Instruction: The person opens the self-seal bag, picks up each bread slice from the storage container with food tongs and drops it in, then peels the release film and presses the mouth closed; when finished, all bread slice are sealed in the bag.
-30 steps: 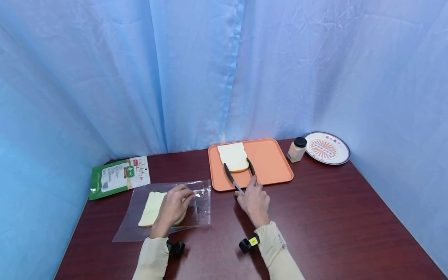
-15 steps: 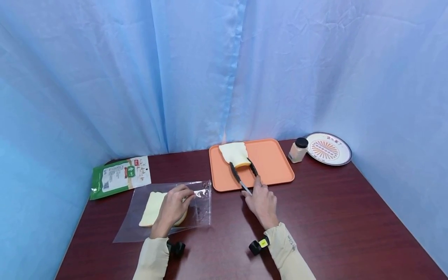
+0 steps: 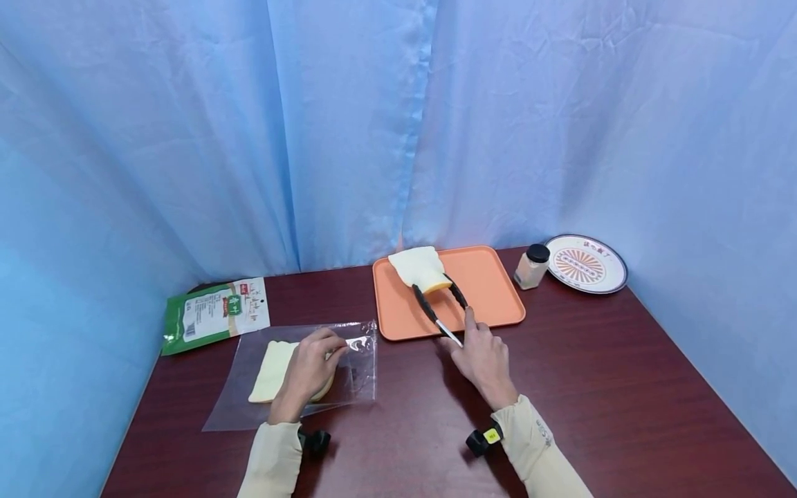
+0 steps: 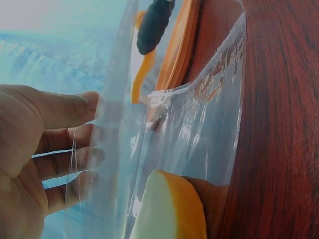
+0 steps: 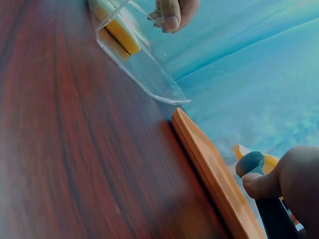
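Upper film of a clear bag is pinched between the thumb and fingers of the left hand; one bread slice lies inside, partly hidden by that hand. Black-tipped tongs are gripped between the thumb and fingers of the right hand. A second slice is clasped in the tongs over the orange tray, its near edge raised; contact at the far edge cannot be told. A green-and-white packet is seen behind the bag; a black-lidded jar and a plate are placed right of the tray.
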{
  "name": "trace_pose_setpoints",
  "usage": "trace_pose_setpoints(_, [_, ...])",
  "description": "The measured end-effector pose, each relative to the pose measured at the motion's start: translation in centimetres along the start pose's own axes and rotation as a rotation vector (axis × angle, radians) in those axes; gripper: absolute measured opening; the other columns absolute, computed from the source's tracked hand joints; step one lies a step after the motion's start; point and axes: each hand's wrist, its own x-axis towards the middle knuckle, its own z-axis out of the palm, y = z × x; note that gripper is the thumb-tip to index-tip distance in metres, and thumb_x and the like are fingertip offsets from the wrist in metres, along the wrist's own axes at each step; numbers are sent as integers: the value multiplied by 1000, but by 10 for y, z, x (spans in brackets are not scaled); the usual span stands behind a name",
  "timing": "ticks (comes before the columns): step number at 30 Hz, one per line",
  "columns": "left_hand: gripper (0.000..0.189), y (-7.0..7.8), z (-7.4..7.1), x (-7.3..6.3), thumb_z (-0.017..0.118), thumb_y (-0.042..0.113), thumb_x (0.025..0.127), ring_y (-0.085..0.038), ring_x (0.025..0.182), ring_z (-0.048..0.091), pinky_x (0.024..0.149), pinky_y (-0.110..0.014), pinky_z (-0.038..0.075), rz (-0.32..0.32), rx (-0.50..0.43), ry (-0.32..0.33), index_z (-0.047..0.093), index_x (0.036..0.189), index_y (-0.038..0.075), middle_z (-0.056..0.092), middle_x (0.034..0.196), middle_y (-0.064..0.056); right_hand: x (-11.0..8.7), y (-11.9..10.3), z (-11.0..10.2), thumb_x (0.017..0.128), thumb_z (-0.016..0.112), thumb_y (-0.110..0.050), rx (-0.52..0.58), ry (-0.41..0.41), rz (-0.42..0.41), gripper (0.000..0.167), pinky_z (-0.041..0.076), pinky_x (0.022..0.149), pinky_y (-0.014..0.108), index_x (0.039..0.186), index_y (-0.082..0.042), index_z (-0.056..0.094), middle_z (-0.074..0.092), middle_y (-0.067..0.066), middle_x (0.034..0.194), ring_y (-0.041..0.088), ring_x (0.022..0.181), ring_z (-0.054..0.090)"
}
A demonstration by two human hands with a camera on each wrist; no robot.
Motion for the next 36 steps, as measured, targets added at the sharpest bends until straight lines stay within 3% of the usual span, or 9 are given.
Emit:
trace_pose_setpoints(8, [4, 1, 1, -1, 81, 10, 82, -12, 72, 62, 63, -27, 54, -11, 1, -9, 79, 85, 12, 68, 81, 0, -4, 12, -11, 84, 77, -48, -55, 40, -82, 80, 51, 49, 48, 144, -5, 46, 69, 24, 94, 38, 57, 62])
trace_pose_setpoints(16, [4, -1, 2, 0, 81, 9, 82, -12, 73, 63, 64, -28, 54, 18, -2, -5, 79, 84, 12, 68, 82, 0, -11, 29, -16, 82, 79, -48, -93, 65, -160, 81, 47, 44, 45, 143, -6, 47, 66, 21, 86, 34, 50, 57])
trace_pose_setpoints(25, [4, 0, 3, -1, 81, 9, 82, -12, 73, 63, 64, -28, 54, 1, 2, -11, 79, 84, 13, 68, 82, 0, -25, 46, -27, 82, 77, -50, -78, 45, -225, 81, 52, 51, 48, 146, -8, 48, 70, 20, 106, 36, 58, 64])
trace_pose_setpoints(36, [5, -2, 1, 0, 81, 10, 82, -11, 71, 62, 62, -26, 52, 9, 11, -1, 79, 85, 14, 68, 81, 1, -41, 59, -33, 78, 81, -47, -65, 47, -332, 82, 50, 51, 46, 144, -11, 50, 70, 17, 101, 32, 58, 62])
